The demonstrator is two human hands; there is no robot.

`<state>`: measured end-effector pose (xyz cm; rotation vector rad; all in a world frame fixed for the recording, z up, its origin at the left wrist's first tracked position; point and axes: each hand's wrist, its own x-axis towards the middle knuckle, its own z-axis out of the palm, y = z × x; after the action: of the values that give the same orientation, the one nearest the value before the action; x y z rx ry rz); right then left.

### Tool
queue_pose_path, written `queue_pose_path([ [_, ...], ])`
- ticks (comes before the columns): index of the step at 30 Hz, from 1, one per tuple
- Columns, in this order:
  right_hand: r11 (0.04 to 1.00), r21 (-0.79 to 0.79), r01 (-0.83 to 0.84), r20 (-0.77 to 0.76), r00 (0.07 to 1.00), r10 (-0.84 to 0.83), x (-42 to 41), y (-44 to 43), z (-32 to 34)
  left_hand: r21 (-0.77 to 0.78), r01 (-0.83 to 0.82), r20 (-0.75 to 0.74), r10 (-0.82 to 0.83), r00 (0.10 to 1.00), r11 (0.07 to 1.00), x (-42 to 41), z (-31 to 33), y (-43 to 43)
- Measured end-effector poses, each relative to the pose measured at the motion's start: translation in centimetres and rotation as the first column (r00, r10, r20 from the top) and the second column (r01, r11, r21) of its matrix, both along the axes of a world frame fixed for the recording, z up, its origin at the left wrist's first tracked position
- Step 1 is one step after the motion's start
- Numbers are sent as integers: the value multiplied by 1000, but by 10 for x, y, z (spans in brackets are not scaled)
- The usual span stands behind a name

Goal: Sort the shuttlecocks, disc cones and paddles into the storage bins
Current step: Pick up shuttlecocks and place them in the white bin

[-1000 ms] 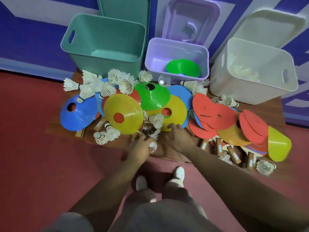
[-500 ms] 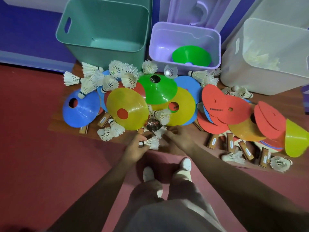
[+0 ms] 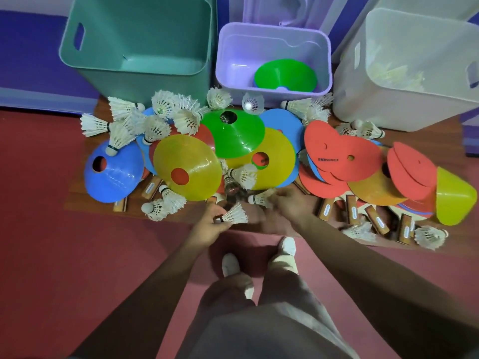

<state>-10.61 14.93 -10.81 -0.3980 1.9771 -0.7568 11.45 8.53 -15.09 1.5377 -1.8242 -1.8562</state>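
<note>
My left hand point(image 3: 207, 226) pinches a white shuttlecock point(image 3: 234, 215) by its cork, feathers pointing right, just in front of the pile. My right hand point(image 3: 286, 203) grips another white shuttlecock point(image 3: 259, 199) at the pile's near edge. Disc cones lie heaped on a low wooden board: a blue one point(image 3: 114, 174), a yellow one point(image 3: 188, 167), a green one point(image 3: 233, 133). Red-faced paddles point(image 3: 342, 154) with wooden handles point(image 3: 326, 209) overlap at right. Several shuttlecocks point(image 3: 145, 120) cluster at the back left.
Three bins stand behind the pile: a teal bin point(image 3: 140, 42), a lilac bin point(image 3: 274, 55) holding a green cone point(image 3: 285, 75), a white bin point(image 3: 414, 68) with shuttlecocks inside. A yellow-green cone point(image 3: 455, 196) lies tipped at far right. My shoes point(image 3: 259, 255) stand on red floor.
My left hand has lifted a shuttlecock out of the pile and drawn it toward me. My right hand has closed on a second shuttlecock. The camera tilted down and closer.
</note>
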Motion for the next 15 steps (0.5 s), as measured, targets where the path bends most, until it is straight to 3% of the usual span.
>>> queue_pose_path([
  [6, 986, -163, -40, -147, 989, 16, -22, 19, 27, 57, 74, -16, -73, 997, 996, -25, 3, 2],
  [11, 917, -230, -325, -224, 935, 275, -10, 23, 30, 168, 89, -126, -68, 990, 982, -41, 13, 5],
  [15, 860, -261, -439, -265, 889, 373, 6, 13, 34, 214, 34, -202, 10, 979, 976, -43, 23, 6],
])
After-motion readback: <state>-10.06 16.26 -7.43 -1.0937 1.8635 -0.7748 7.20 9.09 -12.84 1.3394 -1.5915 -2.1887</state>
